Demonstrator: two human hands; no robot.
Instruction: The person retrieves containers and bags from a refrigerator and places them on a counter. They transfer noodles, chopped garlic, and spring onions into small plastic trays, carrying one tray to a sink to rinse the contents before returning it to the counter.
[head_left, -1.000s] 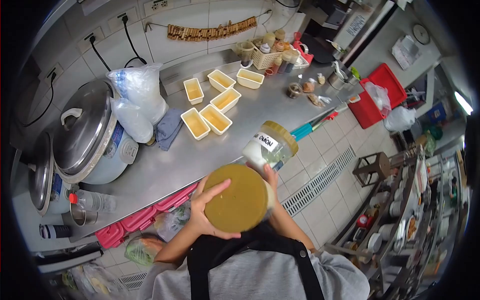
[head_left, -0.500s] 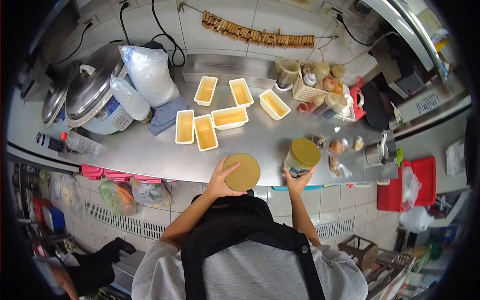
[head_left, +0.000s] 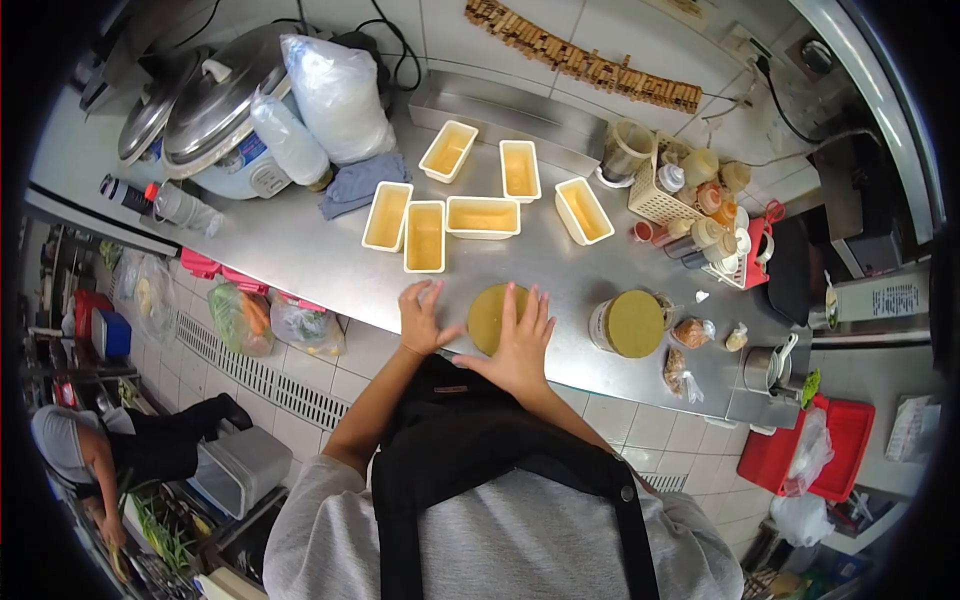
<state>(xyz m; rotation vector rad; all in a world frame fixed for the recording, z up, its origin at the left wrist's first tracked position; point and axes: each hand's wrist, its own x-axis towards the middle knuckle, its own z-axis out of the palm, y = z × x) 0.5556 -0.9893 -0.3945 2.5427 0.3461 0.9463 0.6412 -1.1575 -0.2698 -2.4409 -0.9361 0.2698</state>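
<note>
A round can with a gold lid point(head_left: 487, 318) stands near the counter's front edge. My right hand point(head_left: 520, 350) lies across the right part of that lid in this view, fingers stretched and spread. To the left of the can is my left hand point(head_left: 424, 320), open, its thumb pointing toward the can's side and nothing in its fingers. A second gold-lidded can point(head_left: 632, 325), with a pale printed label, stands upright farther right, apart from both hands. Beyond my hands, several cream rectangular tubs point(head_left: 484, 216) with yellowish insides sit on the steel counter point(head_left: 330, 260).
Left on the counter are rice cookers point(head_left: 225, 110), a white-filled plastic bag point(head_left: 345, 105) and a blue cloth point(head_left: 362, 185). A basket of sauce bottles point(head_left: 660, 190) stands at the back right, small bagged items point(head_left: 692, 332) nearer. Another person point(head_left: 105, 450) is at lower left.
Both hands have let go of the cans. The second can now stands on the counter, and my right hand has moved left to the first can. The camera view has turned somewhat.
</note>
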